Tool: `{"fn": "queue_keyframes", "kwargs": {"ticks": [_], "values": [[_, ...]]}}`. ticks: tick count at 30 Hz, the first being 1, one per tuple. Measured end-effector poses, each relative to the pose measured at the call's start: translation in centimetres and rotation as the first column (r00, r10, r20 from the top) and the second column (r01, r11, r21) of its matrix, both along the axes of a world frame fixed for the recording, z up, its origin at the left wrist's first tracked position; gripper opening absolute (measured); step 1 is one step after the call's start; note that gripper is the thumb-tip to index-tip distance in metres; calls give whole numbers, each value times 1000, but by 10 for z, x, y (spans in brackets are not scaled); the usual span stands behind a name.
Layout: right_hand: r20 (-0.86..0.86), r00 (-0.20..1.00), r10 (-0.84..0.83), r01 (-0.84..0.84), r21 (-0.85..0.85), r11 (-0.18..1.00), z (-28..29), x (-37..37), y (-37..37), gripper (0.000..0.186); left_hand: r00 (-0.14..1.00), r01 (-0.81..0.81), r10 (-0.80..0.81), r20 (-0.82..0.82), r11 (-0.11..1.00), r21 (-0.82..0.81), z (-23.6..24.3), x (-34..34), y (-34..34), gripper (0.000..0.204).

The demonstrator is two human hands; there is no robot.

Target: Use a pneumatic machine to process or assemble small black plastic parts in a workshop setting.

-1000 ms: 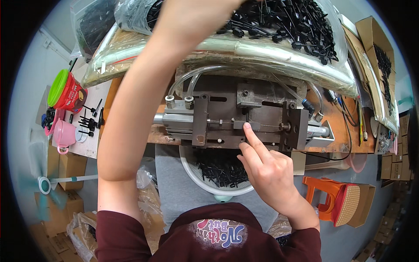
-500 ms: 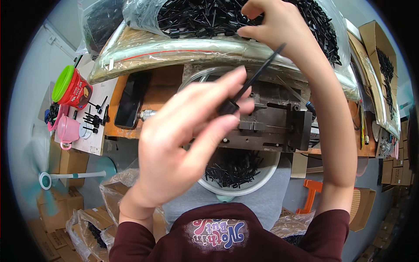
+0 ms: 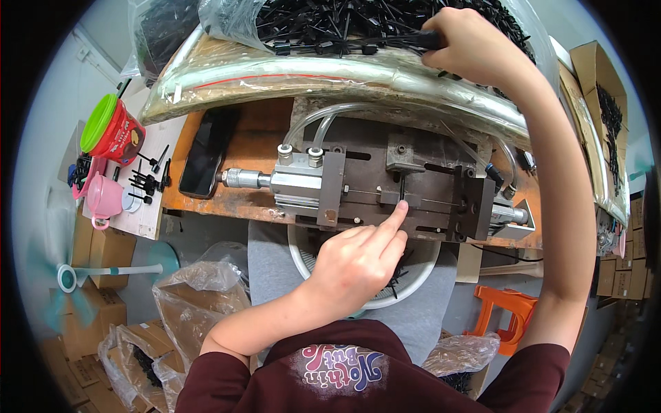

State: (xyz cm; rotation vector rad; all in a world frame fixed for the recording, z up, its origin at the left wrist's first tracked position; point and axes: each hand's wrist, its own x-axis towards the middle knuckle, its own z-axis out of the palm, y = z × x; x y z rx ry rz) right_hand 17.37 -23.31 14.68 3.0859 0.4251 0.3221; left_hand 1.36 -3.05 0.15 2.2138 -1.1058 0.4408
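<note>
My left hand (image 3: 361, 261) reaches over the white basket (image 3: 297, 258) to the dark metal fixture (image 3: 368, 210). Its index finger is stretched out, the fingertip on a thin black plastic part (image 3: 403, 184) lying in the fixture's middle; the other fingers are partly curled and the thumb is hidden. Up at the far side, my right hand (image 3: 471, 45) is closed on a black plastic part (image 3: 428, 41) with a thick end, at the edge of a large heap of similar black parts (image 3: 330, 24) in a clear plastic bag. Most of the basket's contents are covered by my left hand.
Silver air cylinders (image 3: 297, 184) with clear hoses flank the fixture. To the left are a phone (image 3: 208, 155), a red tub (image 3: 124, 134) with a green rim, a pink cup (image 3: 105, 196) and several loose black parts. A fan (image 3: 67, 278) and an orange stool (image 3: 506, 313) stand below.
My left hand has come down and nearer to me; the black part it held up now appears to lie in the fixture. My right hand moved right along the heap and closed on a part.
</note>
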Motion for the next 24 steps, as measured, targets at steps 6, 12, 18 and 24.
{"fn": "queue_keyframes", "kwargs": {"ticks": [6,12,18,24], "values": [[-179,966,-184,241,386,890,37,-35,3,16,999,-19,17,35,997,72,2,5,-2,26],[-89,991,100,15,817,577,8,-10,-65,37,1000,0,-1,15,996,85,6,6,-1,26],[-62,994,91,15,897,442,-3,-84,-20,16,999,39,-47,-22,959,-279,39,14,5,34],[17,997,70,-61,715,697,-51,-147,24,23,982,-73,131,138,928,-364,83,20,2,42]]}}
